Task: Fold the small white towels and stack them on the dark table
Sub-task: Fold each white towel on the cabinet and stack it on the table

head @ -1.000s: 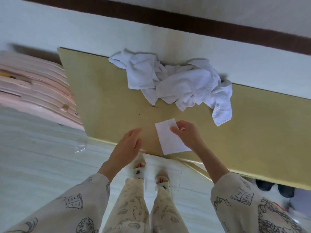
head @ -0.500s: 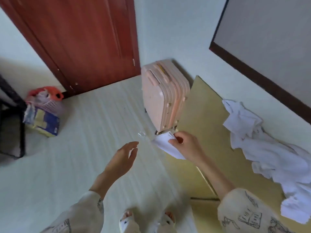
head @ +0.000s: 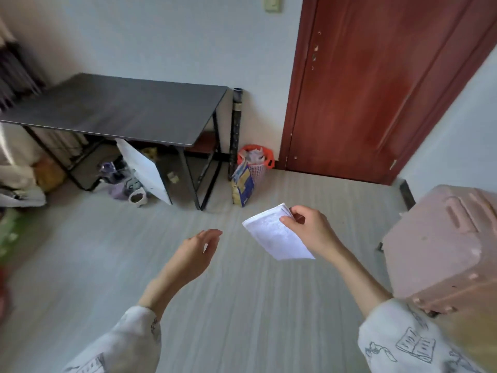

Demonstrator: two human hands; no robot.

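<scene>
right hand (head: 312,232) pinches folded towel (head: 277,235); left hand (head: 196,251) relaxed, free

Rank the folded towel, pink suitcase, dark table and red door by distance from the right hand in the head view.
1. folded towel, pinched in the right hand
2. pink suitcase, to its right
3. dark table and red door, both farther ahead; too close to call.

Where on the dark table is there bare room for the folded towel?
The whole visible top of the dark table is bare, from the wall to its front edge. Underneath is crowded with clutter. The right hand holds the folded towel.
</scene>
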